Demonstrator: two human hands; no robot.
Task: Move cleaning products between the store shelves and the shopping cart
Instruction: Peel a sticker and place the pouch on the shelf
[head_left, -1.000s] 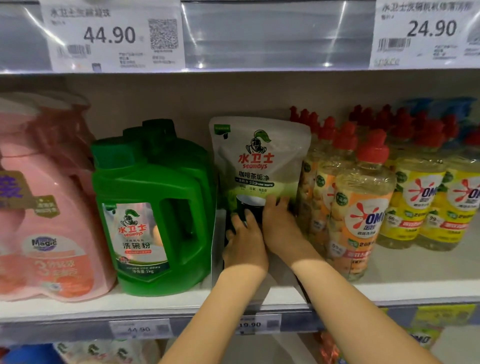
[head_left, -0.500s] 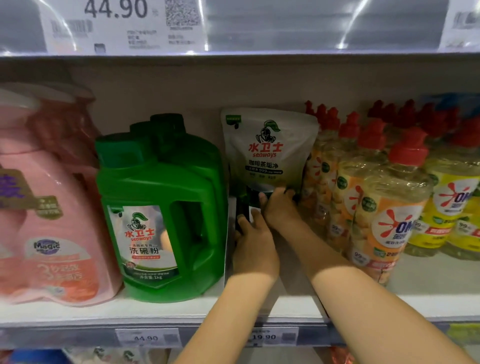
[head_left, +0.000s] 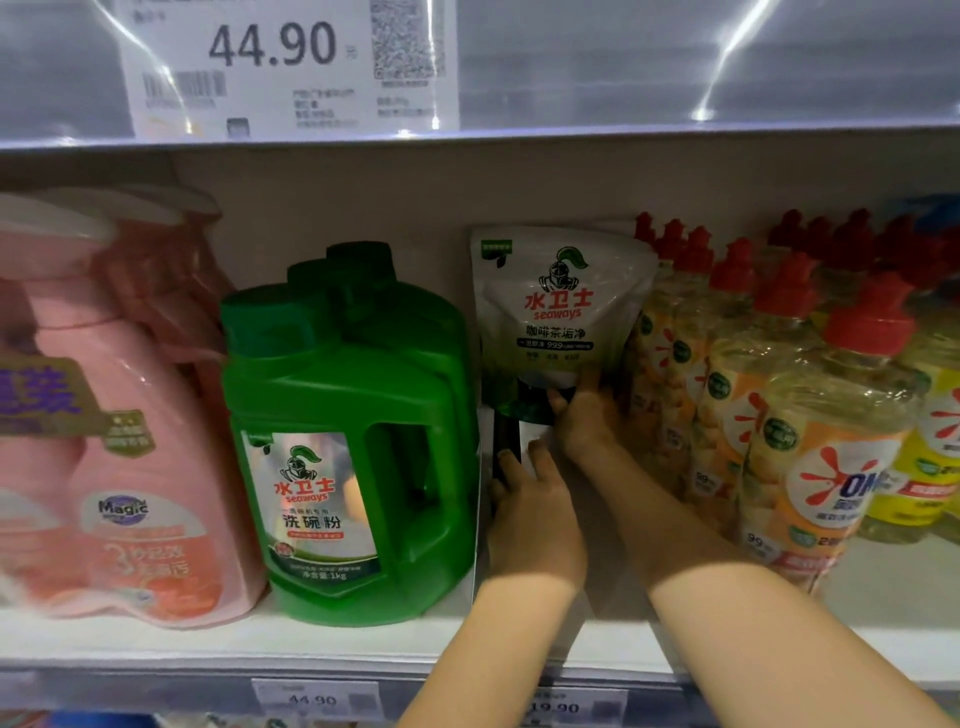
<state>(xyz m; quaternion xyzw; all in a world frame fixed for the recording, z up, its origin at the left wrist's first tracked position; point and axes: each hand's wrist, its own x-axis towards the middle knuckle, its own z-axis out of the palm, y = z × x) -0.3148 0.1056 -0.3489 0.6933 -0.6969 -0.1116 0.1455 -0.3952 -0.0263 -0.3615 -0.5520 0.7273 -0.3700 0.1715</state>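
White pouch (head_left: 558, 301), one only, upright mid-frame on shelf (head_left: 156, 639), between jug (head_left: 348, 431) and yellow bottles (head_left: 810, 441) cut off right; bottom hidden by two grips. Left grip (head_left: 535, 525) flat against its base, fingers straight; right grip (head_left: 587, 421) at its lower edge, clasp impossible to tell.

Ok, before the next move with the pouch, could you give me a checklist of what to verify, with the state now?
1. The pouch stands upright on the shelf: ok.
2. The left hand touches its lower front: ok.
3. The right hand has a firm grip at its lower right: cannot tell, the fingers are partly hidden.
4. The jug and the bottles beside it stand upright: ok.
5. There is a free gap on each side of the pouch: cannot tell.
6. The tag below reads 19.90: ok.
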